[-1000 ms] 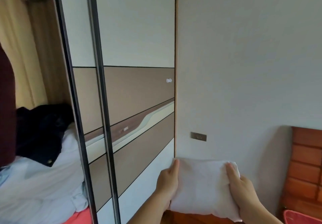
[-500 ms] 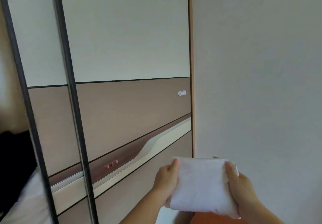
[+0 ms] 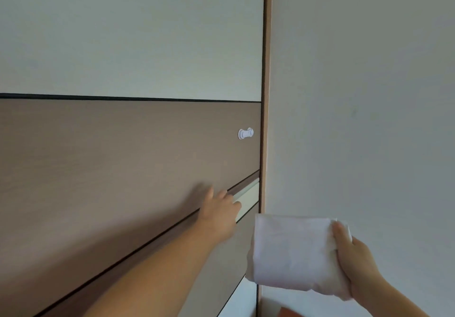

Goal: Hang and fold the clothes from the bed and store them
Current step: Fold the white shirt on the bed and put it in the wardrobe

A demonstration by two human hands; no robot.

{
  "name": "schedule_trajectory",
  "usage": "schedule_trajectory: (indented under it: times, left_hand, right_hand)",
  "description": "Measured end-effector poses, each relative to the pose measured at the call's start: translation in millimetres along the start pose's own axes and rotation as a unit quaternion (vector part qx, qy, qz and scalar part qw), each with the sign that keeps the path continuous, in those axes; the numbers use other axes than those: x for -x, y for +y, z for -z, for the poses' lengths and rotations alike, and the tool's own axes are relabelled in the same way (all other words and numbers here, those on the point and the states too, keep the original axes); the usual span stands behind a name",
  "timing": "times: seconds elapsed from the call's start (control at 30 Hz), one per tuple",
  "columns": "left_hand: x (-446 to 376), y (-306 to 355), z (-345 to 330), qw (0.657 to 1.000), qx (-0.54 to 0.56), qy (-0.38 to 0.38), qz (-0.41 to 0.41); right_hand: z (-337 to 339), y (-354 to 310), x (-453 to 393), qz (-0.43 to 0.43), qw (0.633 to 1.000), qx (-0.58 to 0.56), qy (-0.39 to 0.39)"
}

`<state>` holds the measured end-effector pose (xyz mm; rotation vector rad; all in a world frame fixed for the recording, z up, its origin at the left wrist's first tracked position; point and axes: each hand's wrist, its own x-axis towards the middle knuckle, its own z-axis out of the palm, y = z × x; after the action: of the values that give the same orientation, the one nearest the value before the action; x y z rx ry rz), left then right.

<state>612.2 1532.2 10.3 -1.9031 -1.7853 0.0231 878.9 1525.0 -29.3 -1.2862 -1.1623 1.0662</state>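
A folded white cloth (image 3: 293, 252) hangs at the lower right, held only by my right hand (image 3: 354, 265), whose thumb lies over its right edge with the fingers underneath. My left hand (image 3: 219, 208) is stretched forward against the sliding wardrobe door (image 3: 110, 164), its fingers straight and touching the pale recessed strip (image 3: 248, 198) that runs across the brown panel. The left hand is blurred by motion. The bed and the other clothes are out of view.
The wardrobe door fills the left and centre, with a white upper panel and a small white knob (image 3: 245, 133) near its right edge. A wooden frame edge (image 3: 264, 95) separates it from the plain white wall (image 3: 357, 95) on the right.
My left hand let go of the folded cloth and reached forward to the wardrobe door. The cloth now rests in my right hand alone. The view moved closer to the door.
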Motion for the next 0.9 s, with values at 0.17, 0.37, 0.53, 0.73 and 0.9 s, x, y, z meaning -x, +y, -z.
schedule_trajectory:
  times: [0.17,0.37,0.53,0.73,0.9]
  left_hand:
    - [-49,-22,-37,0.974,-0.213,-0.067,-0.038]
    - [-63,-40,-62,0.95,-0.285,-0.125,-0.033]
    - [-63,-41,-64,0.947,-0.292,-0.127,-0.026]
    - [-50,-43,-57,0.943,-0.301,-0.145,-0.014]
    - [-24,-44,-48,0.938,-0.299,-0.174,0.011]
  right_hand:
    - [-16,7,-73,-0.014,0.999,-0.02,-0.026]
    - [-54,18,-147,-0.063,0.992,-0.055,-0.096]
    - [-94,20,-183,-0.066,0.989,-0.047,-0.126]
    - [-115,12,-188,-0.071,0.984,-0.046,-0.156]
    - [-109,7,-186,-0.06,0.984,-0.049,-0.162]
